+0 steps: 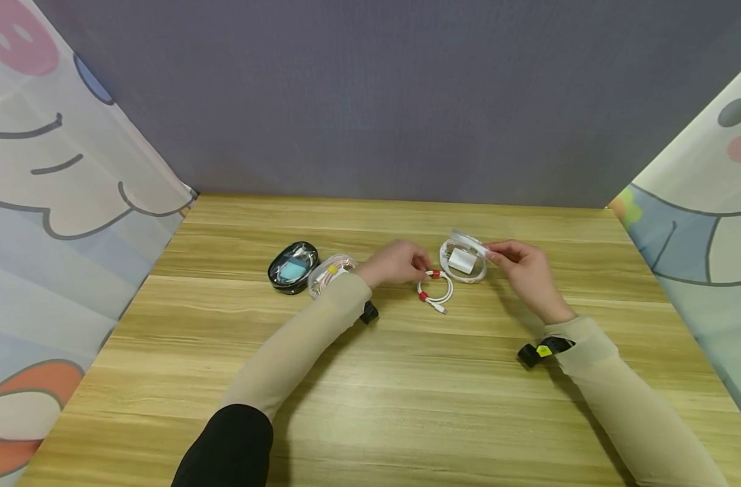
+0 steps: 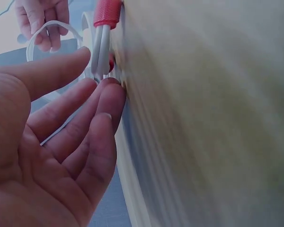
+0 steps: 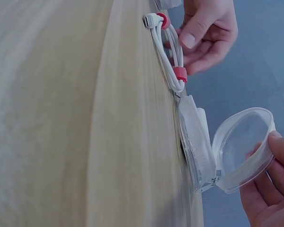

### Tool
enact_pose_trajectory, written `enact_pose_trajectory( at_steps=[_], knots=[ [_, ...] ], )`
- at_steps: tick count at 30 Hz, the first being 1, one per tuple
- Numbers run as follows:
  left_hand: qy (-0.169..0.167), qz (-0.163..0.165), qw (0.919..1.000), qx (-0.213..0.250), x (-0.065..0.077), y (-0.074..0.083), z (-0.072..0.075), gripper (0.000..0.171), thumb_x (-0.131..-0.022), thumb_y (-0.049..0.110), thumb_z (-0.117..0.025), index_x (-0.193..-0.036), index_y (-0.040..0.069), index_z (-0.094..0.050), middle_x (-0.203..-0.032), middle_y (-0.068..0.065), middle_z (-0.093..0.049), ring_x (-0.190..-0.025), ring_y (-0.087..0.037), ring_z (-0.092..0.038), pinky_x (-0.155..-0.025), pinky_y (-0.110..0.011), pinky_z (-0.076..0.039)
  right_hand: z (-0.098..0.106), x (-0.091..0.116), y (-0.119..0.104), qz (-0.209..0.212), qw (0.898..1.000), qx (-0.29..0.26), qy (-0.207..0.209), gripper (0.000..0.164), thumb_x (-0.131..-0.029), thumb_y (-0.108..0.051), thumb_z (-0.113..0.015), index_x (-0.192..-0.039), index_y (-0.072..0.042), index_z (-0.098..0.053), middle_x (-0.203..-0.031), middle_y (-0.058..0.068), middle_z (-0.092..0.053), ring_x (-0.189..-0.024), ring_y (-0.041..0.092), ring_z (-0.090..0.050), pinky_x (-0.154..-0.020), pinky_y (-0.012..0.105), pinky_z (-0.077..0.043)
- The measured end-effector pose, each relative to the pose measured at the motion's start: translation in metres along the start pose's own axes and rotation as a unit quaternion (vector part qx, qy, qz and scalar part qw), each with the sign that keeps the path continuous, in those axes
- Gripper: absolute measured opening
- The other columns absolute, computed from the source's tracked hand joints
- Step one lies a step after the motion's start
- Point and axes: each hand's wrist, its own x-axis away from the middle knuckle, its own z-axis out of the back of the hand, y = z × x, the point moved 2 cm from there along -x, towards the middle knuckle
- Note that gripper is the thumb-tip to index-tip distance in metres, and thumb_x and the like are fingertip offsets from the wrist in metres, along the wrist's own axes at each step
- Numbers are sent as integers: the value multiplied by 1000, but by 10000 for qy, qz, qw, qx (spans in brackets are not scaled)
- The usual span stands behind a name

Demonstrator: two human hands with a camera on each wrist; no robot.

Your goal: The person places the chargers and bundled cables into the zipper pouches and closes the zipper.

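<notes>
A white charging cable [image 1: 451,289], coiled and bound with two red straps, lies on the wooden table. My left hand [image 1: 400,262] is at its far edge, fingertips right by the upper strap, thumb and fingers loosely apart in the left wrist view. To the right sits a small clear zip case [image 3: 196,142] with a white charger block [image 1: 462,260] in it. My right hand [image 1: 525,274] pinches the raised lid [image 3: 248,179] of this case between thumb and fingers, and the lid stands folded back from the base.
Left of the coiled cable is a second clear case [image 1: 333,270] holding a cable with a yellow tie, partly behind my left sleeve. Beside it sits a black-rimmed case [image 1: 293,267] with a light blue item inside. A grey partition [image 1: 376,101] rises behind the table [image 1: 407,406].
</notes>
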Motion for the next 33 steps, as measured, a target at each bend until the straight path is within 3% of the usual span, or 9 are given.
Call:
enact_pose_trajectory(
  at_steps=[8, 18, 25, 29, 33],
  knots=[
    [-17, 165, 9998, -96, 4, 1, -5, 16, -85, 21, -80, -96, 12, -73, -82, 7, -69, -76, -8, -61, -70, -22, -47, -2, 2, 0, 105, 9999, -81, -20, 21, -95, -8, -68, -110, 7, -72, -107, 17, -72, -88, 0, -64, -76, 14, -51],
    [139, 377, 9988, 270, 6, 0, -6, 12, -86, 15, -76, -98, 12, -76, -84, 7, -70, -77, -9, -63, -72, -23, -48, -1, 2, 4, 126, 9999, -45, -65, 20, -95, -9, -68, -109, 5, -73, -104, 9, -73, -89, 0, -65, -76, 15, -51],
    [862, 468, 9927, 707, 0, -3, -3, 10, -88, 18, -75, -97, 14, -76, -86, 7, -69, -77, -10, -62, -66, -24, -50, -2, 3, 3, 129, 9998, -105, -127, 21, -95, -10, -69, -109, 5, -72, -103, 6, -73, -90, 1, -65, -76, 15, -51],
    [1355, 521, 9834, 1089, -8, -2, -1, 11, -87, 21, -77, -96, 15, -77, -84, 7, -69, -75, -11, -63, -64, -26, -51, -2, 3, 1, 138, 9997, -131, -139, 22, -95, -11, -69, -110, 5, -73, -104, 7, -73, -90, 1, -65, -77, 15, -51],
    [1600, 664, 9751, 1388, -16, 1, -1, 12, -87, 22, -78, -96, 16, -77, -83, 7, -69, -75, -10, -64, -65, -27, -52, -2, 3, 2, 170, 9997, -99, -159, 22, -95, -10, -69, -110, 5, -72, -105, 10, -73, -90, 1, -65, -76, 15, -52]
  ],
)
